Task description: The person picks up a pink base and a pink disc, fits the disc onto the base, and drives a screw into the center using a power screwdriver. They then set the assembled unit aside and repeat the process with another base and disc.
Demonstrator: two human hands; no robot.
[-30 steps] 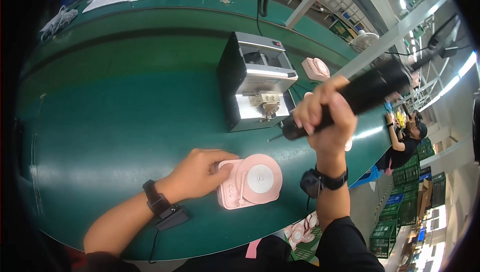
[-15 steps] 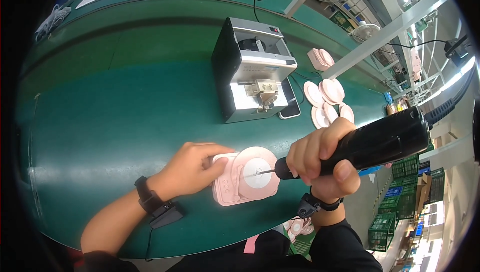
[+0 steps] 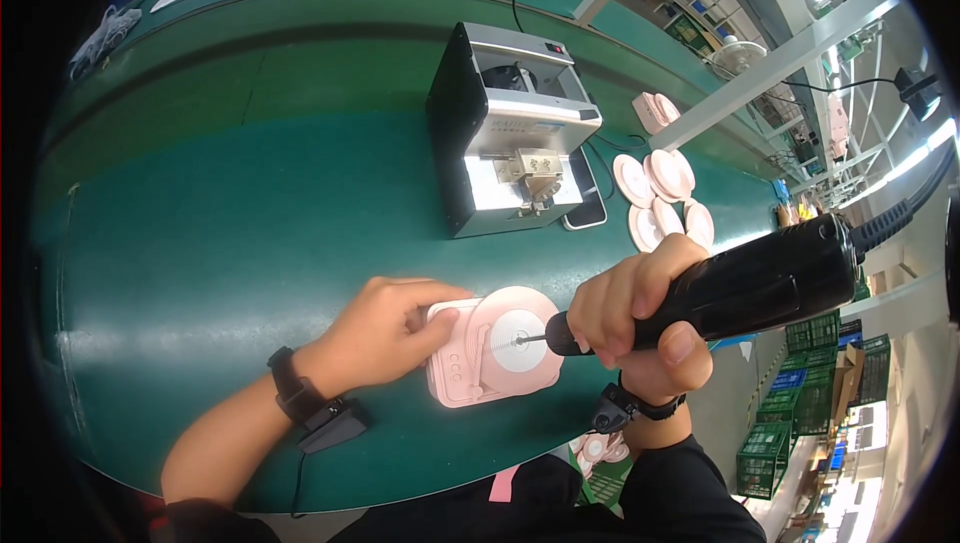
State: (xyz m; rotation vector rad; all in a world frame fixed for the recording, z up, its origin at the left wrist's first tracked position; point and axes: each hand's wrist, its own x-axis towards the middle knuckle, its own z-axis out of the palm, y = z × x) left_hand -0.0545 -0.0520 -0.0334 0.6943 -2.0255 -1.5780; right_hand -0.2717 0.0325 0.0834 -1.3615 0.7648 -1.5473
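Observation:
A pink device shaped like a small record player (image 3: 459, 362) lies on the green table, with a round pink disc with a white middle (image 3: 517, 328) on its top. My left hand (image 3: 395, 331) grips the device's left edge, thumb on top. In my right hand (image 3: 640, 313) is a black electric screwdriver (image 3: 765, 278), fingers wrapped round its body near the front. Its thin bit reaches the centre of the disc. Whether a screw sits under the tip is too small to tell.
A silver and black screw feeder machine (image 3: 520, 133) stands ahead. Several pink discs (image 3: 655, 188) lie to its right, near a pink box-shaped part (image 3: 655, 111). A green crate (image 3: 605, 483) with pink parts sits below the table edge. A white metal post (image 3: 760, 83) rises at right.
The view has shifted slightly. Both hands, the device and the screwdriver keep nearly the same places, with the bit still at the disc's centre.

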